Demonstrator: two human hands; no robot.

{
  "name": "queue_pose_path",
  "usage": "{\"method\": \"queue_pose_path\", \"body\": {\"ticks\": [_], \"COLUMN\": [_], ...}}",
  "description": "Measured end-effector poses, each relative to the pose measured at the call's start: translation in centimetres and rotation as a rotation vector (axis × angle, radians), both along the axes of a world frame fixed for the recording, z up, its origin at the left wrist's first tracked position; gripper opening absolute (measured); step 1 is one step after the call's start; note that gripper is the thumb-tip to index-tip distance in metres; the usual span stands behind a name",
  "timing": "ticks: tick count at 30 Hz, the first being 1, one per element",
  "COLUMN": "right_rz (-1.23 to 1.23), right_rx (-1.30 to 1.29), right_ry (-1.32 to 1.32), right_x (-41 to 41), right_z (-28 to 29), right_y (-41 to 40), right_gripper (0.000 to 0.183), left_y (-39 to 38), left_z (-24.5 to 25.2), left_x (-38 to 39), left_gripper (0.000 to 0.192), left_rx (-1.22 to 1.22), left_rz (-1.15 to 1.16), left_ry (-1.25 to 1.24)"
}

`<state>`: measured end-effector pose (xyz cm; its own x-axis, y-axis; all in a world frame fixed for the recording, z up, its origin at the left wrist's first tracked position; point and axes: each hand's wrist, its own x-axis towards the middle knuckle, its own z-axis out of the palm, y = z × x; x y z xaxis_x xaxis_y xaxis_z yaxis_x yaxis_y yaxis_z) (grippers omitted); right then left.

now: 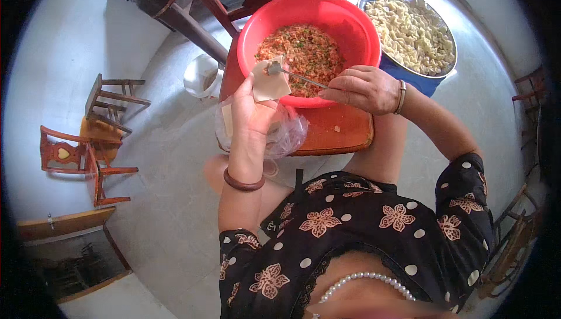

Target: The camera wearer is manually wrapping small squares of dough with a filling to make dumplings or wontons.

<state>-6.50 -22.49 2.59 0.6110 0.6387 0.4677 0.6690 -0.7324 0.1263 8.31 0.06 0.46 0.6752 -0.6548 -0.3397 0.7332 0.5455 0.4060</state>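
A square dough wrapper (271, 83) rests on the fingers of my left hand (251, 111), which is palm up at the near left rim of a red plastic basin (355, 25). My right hand (366, 89) grips the handle of a metal spoon (302, 78), and the spoon's tip touches the wrapper with a little filling on it. Chopped orange and green filling (302, 51) covers the bottom of the basin. Beneath my left hand a clear plastic bag (289, 132) with pale wrappers in it lies on the seat of a wooden chair (339, 137).
Right of the basin, a metal mesh strainer (451, 62) full of folded dumplings sits on a blue container (405, 76). A white bucket (199, 78) stands on the floor at the left. Wooden chairs (94, 161) are by the left wall.
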Motion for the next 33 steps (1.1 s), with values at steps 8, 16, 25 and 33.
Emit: {"method": "queue_pose_path", "body": {"ticks": [8,16,25,33], "right_rz": [0.018,0.01,-0.013,-0.037], "right_rx": [0.031,0.028,-0.048,0.034], "right_ry": [0.01,0.003,-0.003,-0.037], "right_x": [-0.1,-0.1,-0.6,-0.8], "right_z": [-0.6,-1.0,0.0,0.5], "right_y": [0.5,0.4,-0.9,-1.3], "right_gripper": [0.05,0.05,0.048,0.043], "left_y": [0.4,-0.9,-0.1,0.6], "left_z": [-1.6,-0.5,-0.9,-1.8], "left_x": [1.2,-0.2,-0.2,1.2], "left_gripper": [0.039,0.037,0.038,0.037], "left_rx": [-0.246,-0.059,0.083,-0.179], "left_rz": [-0.055,0.039,-0.022,-0.085], "left_ry": [0.127,0.053,-0.054,0.205]}}
